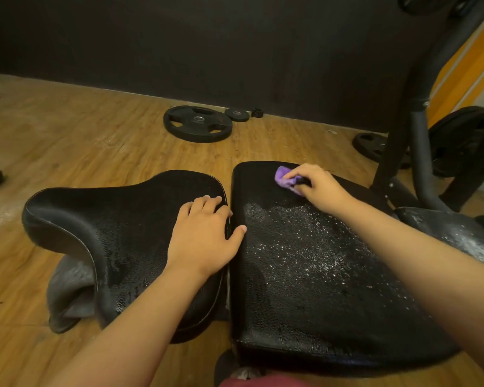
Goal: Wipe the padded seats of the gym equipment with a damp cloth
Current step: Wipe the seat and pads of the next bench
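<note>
Two black padded cushions of a gym bench lie side by side below me. The left one, a curved seat pad point(118, 233), has my left hand point(204, 233) resting flat on its right edge, thumb reaching across the gap. The right one, a rectangular back pad point(313, 289), glistens with wet droplets over its middle. My right hand point(316, 185) holds a small purple cloth point(284, 178) bunched in its fingers and presses it onto the far end of the back pad.
Wooden floor surrounds the bench. A large black weight plate point(197, 123) and a small one point(237, 114) lie near the dark wall. The bench's black metal upright point(408, 129) rises at right, with more plates point(372, 146) behind it. A second dusty pad point(458, 233) sits far right.
</note>
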`<action>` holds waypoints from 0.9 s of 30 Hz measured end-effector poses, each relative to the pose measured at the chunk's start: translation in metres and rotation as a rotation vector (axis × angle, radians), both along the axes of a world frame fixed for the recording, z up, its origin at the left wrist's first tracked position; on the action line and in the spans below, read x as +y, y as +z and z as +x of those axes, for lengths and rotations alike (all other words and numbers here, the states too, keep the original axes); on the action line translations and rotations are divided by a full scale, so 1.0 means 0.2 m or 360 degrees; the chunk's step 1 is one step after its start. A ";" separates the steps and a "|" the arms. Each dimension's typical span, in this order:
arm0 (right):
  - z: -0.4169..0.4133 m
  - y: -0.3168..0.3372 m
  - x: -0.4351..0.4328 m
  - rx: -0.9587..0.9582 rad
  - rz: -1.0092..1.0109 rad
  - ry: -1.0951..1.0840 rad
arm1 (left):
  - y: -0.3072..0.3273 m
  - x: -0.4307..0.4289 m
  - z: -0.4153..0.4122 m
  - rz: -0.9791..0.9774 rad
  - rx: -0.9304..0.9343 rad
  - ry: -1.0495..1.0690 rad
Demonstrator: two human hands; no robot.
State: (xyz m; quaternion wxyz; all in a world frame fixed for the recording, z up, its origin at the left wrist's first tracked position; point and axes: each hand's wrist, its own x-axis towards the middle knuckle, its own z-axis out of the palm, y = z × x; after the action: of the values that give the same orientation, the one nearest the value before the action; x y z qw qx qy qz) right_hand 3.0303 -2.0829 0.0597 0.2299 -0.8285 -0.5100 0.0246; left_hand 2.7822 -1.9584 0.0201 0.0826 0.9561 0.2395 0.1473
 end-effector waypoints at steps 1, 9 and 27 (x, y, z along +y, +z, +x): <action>0.04 0.00 0.01 -0.0005 0.0040 -0.0134 | 0.00 0.00 0.00 -0.0005 -0.0018 0.0005; -0.14 -0.04 0.12 0.0031 0.0095 -0.0060 | 0.00 0.02 0.02 -0.0011 -0.0057 0.0030; 0.14 -0.04 -0.29 0.0163 0.0138 -0.0815 | -0.01 0.03 0.03 -0.0010 -0.0100 0.0029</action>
State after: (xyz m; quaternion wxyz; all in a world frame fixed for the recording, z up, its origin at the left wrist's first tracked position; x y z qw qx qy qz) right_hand 3.0591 -2.1407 0.0524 0.2894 -0.9177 -0.2719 -0.0143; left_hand 2.7877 -1.9533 0.0184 0.0917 0.9485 0.2461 0.1772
